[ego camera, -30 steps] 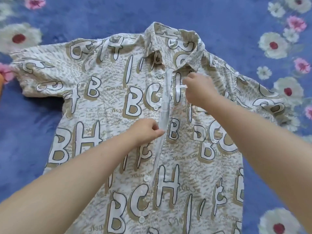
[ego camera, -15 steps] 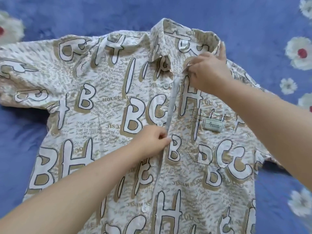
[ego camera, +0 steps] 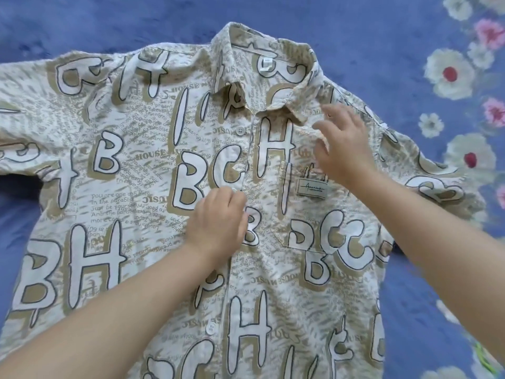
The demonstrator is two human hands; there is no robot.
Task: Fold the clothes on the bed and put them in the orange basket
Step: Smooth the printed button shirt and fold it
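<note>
You are working early in the task: the shirt [ego camera: 153, 187] is lying face up and spread flat on the blue flowered bed [ego camera: 382, 36], sleeves out, with no fold made yet. Your left hand [ego camera: 218, 222] is pinching the button placket at mid-chest, fingers curled on the cloth. Your right hand [ego camera: 343, 143] is hovering over the pocket side below the collar [ego camera: 273, 67], fingers spread and relaxed, holding nothing. The orange basket is not showing, so folding and stowing are both remaining.

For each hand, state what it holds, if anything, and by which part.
The left hand pinches the shirt at its button placket, mid-chest. The right hand holds nothing, its fingers spread near the collar.
</note>
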